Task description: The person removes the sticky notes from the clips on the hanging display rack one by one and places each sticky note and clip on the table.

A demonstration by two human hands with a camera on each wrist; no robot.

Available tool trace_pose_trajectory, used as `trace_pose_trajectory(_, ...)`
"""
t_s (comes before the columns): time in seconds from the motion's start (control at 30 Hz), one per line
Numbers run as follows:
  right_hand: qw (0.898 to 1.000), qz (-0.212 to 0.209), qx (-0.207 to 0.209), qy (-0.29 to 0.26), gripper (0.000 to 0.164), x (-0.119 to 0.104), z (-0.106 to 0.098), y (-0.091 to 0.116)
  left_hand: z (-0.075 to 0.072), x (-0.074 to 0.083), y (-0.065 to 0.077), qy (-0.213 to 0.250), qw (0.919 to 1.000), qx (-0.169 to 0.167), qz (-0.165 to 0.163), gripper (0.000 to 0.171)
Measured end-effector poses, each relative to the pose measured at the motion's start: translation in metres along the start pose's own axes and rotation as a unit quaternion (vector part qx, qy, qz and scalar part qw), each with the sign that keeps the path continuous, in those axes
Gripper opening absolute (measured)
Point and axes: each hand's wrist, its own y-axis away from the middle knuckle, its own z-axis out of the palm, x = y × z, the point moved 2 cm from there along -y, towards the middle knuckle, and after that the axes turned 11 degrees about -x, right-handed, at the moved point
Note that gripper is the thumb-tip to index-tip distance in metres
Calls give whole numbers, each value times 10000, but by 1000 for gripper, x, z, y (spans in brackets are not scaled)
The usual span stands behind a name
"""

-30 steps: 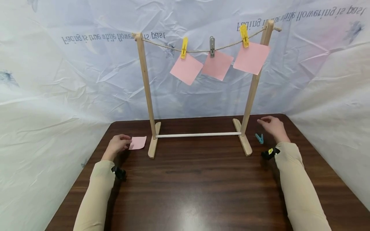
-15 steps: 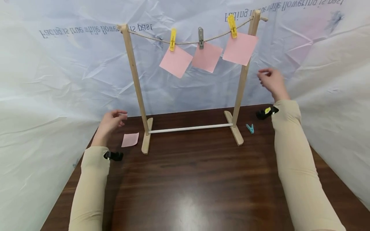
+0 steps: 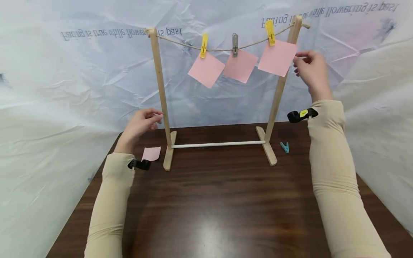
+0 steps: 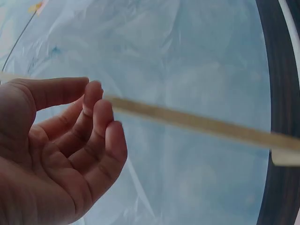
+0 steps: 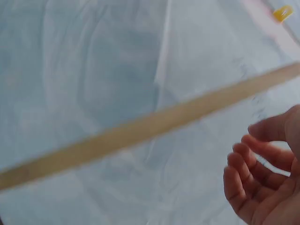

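Hanging tilted in the upper right of the frame, the rightmost pink note [image 3: 276, 59] lies just left of the nearer right hand [image 3: 313, 71], whose fingers [image 5: 234, 183], like those of the left hand [image 3: 138, 126], curl loosely around nothing.

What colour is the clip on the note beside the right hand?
Yellow; the clip shows best in the head view.

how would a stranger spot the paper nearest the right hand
Find the wooden rack on the table, with a rope strung across its top. A yellow clip near the rope's right end holds the pink paper. Unlike the left hanging paper and the middle one, it partly hides the right post in the head view.
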Motion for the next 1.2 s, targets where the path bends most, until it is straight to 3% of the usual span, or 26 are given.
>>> trace_pose_trajectory(0.17, 9967, -88, 621, -507, 15, -26, -4, 9, 21, 14, -15, 126, 9995, -244, 180, 34)
trace_pose_trajectory(0.3, 9869, -575, 969, -1158, 9, -49, -2, 20, 31, 28, -24, 221, 9985, -333, 366, 36)
trace_pose_trajectory(0.5, 9560, -1341, 1323, -2251, 6, -85, 9, 37, 39, 51, -35, 332, 9959, -192, 815, 36)
trace_pose_trajectory(0.67, 9289, -1948, 1254, -2890, 6, -101, 22, 44, 45, 66, -45, 480, 9940, -187, 962, 38)
trace_pose_trajectory(0.9, 9381, -2296, 1168, -2316, 11, -123, 48, 49, 50, 79, -56, 751, 9910, -13, 1107, 45)
trace_pose_trajectory(1.07, 9318, -2333, 350, -2759, 12, -142, 73, 52, 52, 84, -67, 1137, 9863, 99, 1194, 46)
trace_pose_trajectory(1.13, 9366, -2300, 64, -2643, 14, -149, 85, 53, 54, 86, -72, 1329, 9835, 148, 1218, 44)
trace_pose_trajectory(1.2, 9476, -2246, -139, -2268, 17, -154, 97, 53, 55, 87, -76, 1503, 9805, 194, 1253, 41)
